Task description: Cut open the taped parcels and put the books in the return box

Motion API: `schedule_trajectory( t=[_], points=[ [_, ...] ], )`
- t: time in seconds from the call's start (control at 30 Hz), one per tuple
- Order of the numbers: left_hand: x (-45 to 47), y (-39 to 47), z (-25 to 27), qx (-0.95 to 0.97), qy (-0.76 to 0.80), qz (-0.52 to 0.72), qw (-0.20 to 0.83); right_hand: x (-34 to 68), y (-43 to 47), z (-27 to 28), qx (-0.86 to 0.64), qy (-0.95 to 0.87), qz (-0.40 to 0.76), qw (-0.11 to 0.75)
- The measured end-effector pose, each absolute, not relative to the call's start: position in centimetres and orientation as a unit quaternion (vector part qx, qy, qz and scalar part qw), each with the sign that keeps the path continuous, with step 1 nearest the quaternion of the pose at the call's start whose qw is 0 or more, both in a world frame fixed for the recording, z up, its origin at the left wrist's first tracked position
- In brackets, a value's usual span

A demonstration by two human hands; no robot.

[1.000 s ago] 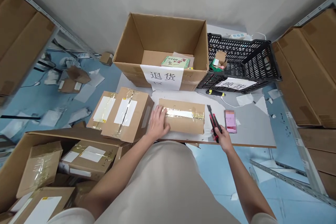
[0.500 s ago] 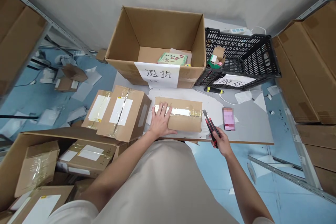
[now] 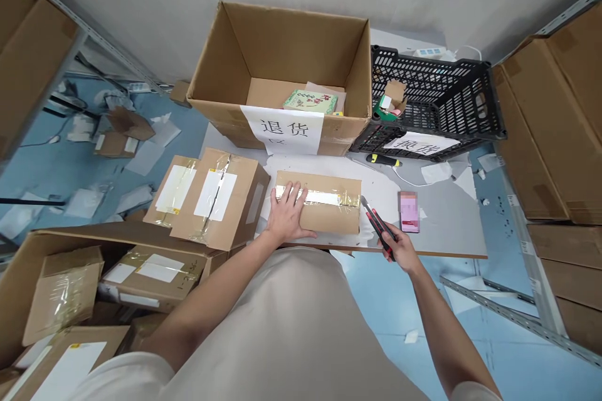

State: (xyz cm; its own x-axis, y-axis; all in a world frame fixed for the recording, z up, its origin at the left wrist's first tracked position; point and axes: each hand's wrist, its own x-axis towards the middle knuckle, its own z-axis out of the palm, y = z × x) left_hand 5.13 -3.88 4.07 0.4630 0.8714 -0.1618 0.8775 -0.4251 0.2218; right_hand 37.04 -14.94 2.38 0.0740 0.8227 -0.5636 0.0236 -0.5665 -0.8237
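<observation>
A: Position of the box (image 3: 332,219)?

B: Flat on the desk (image 3: 451,225), close to the near edge, in front of the person. Tape (image 3: 350,200) runs lengthwise over the top, a white label (image 3: 324,198) in the same line

A: Left hand (image 3: 285,216)?

B: Fingers spread wide, palm down, over the box's left end. Pressing, I judge, rather than gripping

A: Right hand (image 3: 399,248)?

B: Closed round a cutter (image 3: 379,228), tip directed at the box's right end. From where I stand, cannot tell whether it touches

A: Your reading of the step?

B: Lining the blade up with the tape, most likely. To do it well: firm weight through the left palm so the box cannot slide, fingers out of the blade's path. They lie across the tape, so a long stroke toward them would be risky

A: Depth?

B: Shallow, I would say. Tape only; contents unknown, and a deep cut could mark them. Short strokes, wrist low, blade following the tape

A: Anything near the right hand?

B: A phone (image 3: 409,212), just beyond it on the desk. Worth keeping the blade clear of that
</observation>
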Motion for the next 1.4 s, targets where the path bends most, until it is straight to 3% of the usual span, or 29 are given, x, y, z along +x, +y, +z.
schedule_trajectory(
  t=[0.53, 1.4],
  points=[
    [5.3, -3.7, 3.8, 0.839, 0.524, -0.019, 0.147, 40.1, -13.6, 3.9, -0.646, -0.425, 0.599, 0.211],
    [5.3, -4.1, 3.9, 0.842, 0.519, -0.047, 0.141, 33.1, -18.9, 2.7, -0.679, -0.326, 0.588, 0.296]
  ],
)
